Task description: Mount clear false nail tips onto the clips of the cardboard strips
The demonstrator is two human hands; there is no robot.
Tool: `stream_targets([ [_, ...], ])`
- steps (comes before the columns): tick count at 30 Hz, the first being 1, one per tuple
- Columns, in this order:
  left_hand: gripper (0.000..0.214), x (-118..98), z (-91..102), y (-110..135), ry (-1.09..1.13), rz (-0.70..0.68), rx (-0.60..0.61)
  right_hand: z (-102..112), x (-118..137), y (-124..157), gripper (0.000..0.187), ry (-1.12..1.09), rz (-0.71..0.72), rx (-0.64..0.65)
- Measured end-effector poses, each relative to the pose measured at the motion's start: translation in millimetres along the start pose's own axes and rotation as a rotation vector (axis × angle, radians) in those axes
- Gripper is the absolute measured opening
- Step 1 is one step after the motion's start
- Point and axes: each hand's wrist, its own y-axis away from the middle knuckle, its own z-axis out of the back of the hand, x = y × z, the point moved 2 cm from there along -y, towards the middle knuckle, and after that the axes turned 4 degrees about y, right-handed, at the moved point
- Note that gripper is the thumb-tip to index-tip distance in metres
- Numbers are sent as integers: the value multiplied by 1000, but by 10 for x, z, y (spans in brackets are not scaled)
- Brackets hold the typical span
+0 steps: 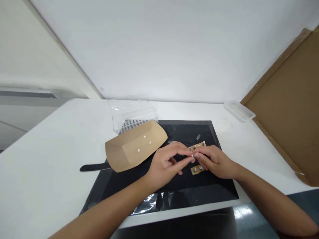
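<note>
Both your left hand [161, 163] and right hand [217, 162] pinch 1 tiny white piece [192, 155] at their fingertips, right of the frame's centre, likely because it's too small for a fuller grip. 2 tan strips [195, 171] lie near them, seemingly for easy reach, on a black mat [184, 182]. Left of centre sits a cardboard tray [119, 154]; the white tabletop [50, 156] meets a white wall [161, 49] filling the frame's top.

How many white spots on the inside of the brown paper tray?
3 visible inside the brown paper tray: the top spot, the rightmost spot just below it, and the lowest spot, farthest left. Any behind the tray's near wall could be hidden.
</note>
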Motion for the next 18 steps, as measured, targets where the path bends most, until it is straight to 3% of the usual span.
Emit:
stream_targets([
  [12,8,32,-1,11,47,20,-77,-4,-36,-4,31,96,80,-9],
  [18,5,10,-5,6,31,6,-89,-13,-77,-2,32,256,170,-63],
])
